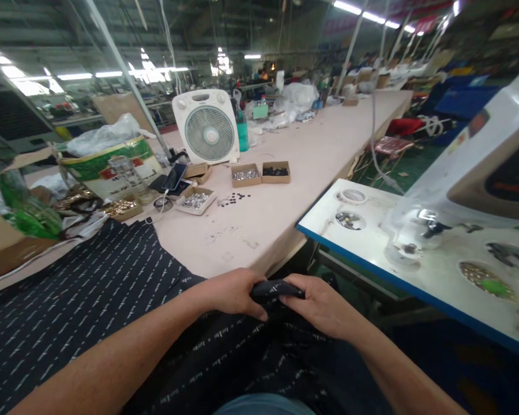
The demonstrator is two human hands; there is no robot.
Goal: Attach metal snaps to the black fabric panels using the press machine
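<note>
A black garment with small white printed marks (90, 300) lies across the near end of the long pink table (311, 150) and drapes over my lap. Both hands pinch a folded edge of this fabric (277, 287) just off the table's front edge. My left hand (229, 293) is closed on the edge from the left, thumb underneath. My right hand (322, 304) is closed on it from the right, fingers curled over the top.
Small cardboard trays of metal studs (245, 174) and dark parts (275, 171) sit mid-table, with a white box fan (207, 127) behind them. A phone (175, 177) and a printed carton (108, 164) lie at left. A white press machine with a blue-edged plate (415, 253) stands at right.
</note>
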